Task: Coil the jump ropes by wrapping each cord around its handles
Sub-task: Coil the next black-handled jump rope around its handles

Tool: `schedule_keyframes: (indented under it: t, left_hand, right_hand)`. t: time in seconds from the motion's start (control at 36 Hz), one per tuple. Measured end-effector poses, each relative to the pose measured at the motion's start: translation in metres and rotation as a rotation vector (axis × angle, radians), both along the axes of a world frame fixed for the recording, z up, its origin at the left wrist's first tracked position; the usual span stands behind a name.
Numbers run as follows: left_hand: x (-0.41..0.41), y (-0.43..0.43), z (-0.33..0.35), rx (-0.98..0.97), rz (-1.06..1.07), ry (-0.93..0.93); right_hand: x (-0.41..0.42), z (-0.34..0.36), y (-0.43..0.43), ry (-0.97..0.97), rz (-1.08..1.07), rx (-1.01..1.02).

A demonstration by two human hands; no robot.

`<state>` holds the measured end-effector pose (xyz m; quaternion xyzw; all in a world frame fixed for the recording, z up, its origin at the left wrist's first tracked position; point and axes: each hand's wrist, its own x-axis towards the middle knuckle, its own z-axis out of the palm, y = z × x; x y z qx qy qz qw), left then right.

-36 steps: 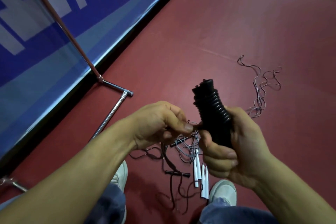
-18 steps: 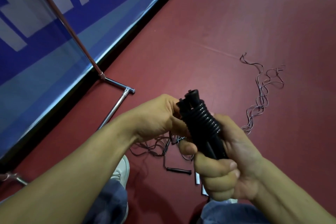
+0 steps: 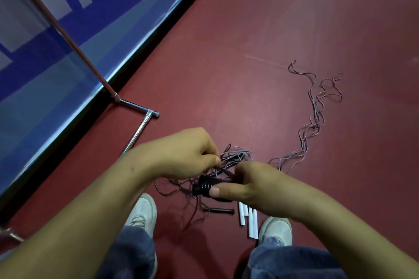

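Red floor [image 3: 249, 41] lies below. The coiled black rope [image 3: 205, 184], upright a moment ago, now sits low and sideways in the right hand [image 3: 256, 186], fingers [image 3: 214, 191] curled round it. Just above, the left hand [image 3: 181, 154] pinches a loose cord [image 3: 226, 162]. This wrap looks nearly finished; uncoiled ropes [image 3: 315, 120] wait beyond.

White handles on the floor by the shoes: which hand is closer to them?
Right. The right hand, gripping the coiled black rope, hovers just above the white handles; the left hand, pinching loose cords, is farther up and to the left.
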<state>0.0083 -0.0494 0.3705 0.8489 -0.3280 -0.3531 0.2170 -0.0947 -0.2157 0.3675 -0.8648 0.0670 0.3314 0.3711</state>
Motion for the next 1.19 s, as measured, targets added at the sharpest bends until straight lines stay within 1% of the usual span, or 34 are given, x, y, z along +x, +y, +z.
schedule_keyframes:
  t: [0.08, 0.19, 0.33, 0.44, 0.5, 0.56, 0.58, 0.67, 0.72, 0.75, 0.78, 0.86, 0.89, 0.92, 0.97, 1.0, 1.03, 1.06, 1.08, 1.11, 1.14, 1.19]
  left_hand:
    - [-0.003, -0.003, 0.000, -0.006, 0.001, -0.059]
    - [-0.003, -0.004, 0.006, -0.080, 0.033, -0.059]
    - [-0.009, -0.008, 0.005, -0.107, 0.052, -0.137]
    - [-0.017, -0.013, 0.003, -0.146, 0.061, -0.257]
    - [-0.024, -0.017, 0.001, -0.202, 0.062, -0.297]
    - [-0.030, -0.020, 0.000, -0.262, 0.110, -0.274]
    - [-0.032, -0.022, 0.000, -0.286, 0.165, -0.234]
    - [-0.036, -0.029, 0.002, -0.410, 0.406, -0.017]
    - [-0.039, -0.031, 0.004, -0.485, 0.494, 0.075]
    - [-0.041, -0.031, 0.003, -0.512, 0.492, 0.055]
    - [-0.042, -0.030, 0.002, -0.531, 0.466, -0.009]
    - [-0.045, -0.029, 0.000, -0.529, 0.370, -0.268]
    - [-0.046, -0.030, -0.001, -0.523, 0.364, -0.315]
    - [-0.046, -0.030, -0.003, -0.510, 0.383, -0.316]
    - [-0.047, -0.031, -0.002, -0.454, 0.452, -0.251]
    - [-0.048, -0.031, -0.001, -0.434, 0.491, -0.176]
    - [-0.047, -0.031, 0.001, -0.444, 0.543, -0.034]
    - [-0.047, -0.031, 0.003, -0.478, 0.588, 0.156]
    - [-0.046, -0.031, 0.006, -0.507, 0.613, 0.351]
    - [-0.045, -0.031, 0.009, -0.524, 0.611, 0.506]
    - [-0.044, -0.031, 0.011, -0.534, 0.605, 0.616]
    - [-0.042, -0.029, 0.012, -0.561, 0.624, 0.754]
  right_hand:
    - [0.001, -0.007, -0.004, -0.015, -0.001, -0.072]
    - [0.002, -0.005, -0.005, -0.061, 0.022, -0.195]
    - [0.012, -0.012, -0.004, -0.136, -0.038, -0.346]
    - [0.014, -0.014, -0.006, -0.214, -0.119, -0.378]
    - [0.015, -0.014, -0.009, -0.257, -0.154, -0.389]
    - [0.014, -0.013, -0.013, -0.306, -0.177, -0.388]
    - [0.014, -0.013, -0.015, -0.326, -0.187, -0.389]
    - [0.014, -0.010, -0.021, -0.395, -0.250, -0.407]
    - [0.016, -0.006, -0.025, -0.436, -0.301, -0.391]
    - [0.016, -0.004, -0.027, -0.440, -0.334, -0.375]
    - [0.017, -0.002, -0.029, -0.438, -0.363, -0.360]
    - [0.018, 0.000, -0.030, -0.433, -0.411, -0.324]
    - [0.017, -0.001, -0.030, -0.430, -0.418, -0.315]
    - [0.017, -0.002, -0.029, -0.427, -0.419, -0.312]
    - [0.017, -0.003, -0.027, -0.438, -0.410, -0.318]
    - [0.017, -0.002, -0.027, -0.453, -0.405, -0.323]
    - [0.017, -0.001, -0.026, -0.470, -0.402, -0.328]
    - [0.017, 0.001, -0.026, -0.489, -0.400, -0.337]
    - [0.017, 0.003, -0.026, -0.505, -0.395, -0.352]
    - [0.016, 0.004, -0.026, -0.523, -0.383, -0.375]
    - [0.016, 0.005, -0.026, -0.540, -0.367, -0.397]
    - [0.015, 0.006, -0.026, -0.562, -0.339, -0.424]
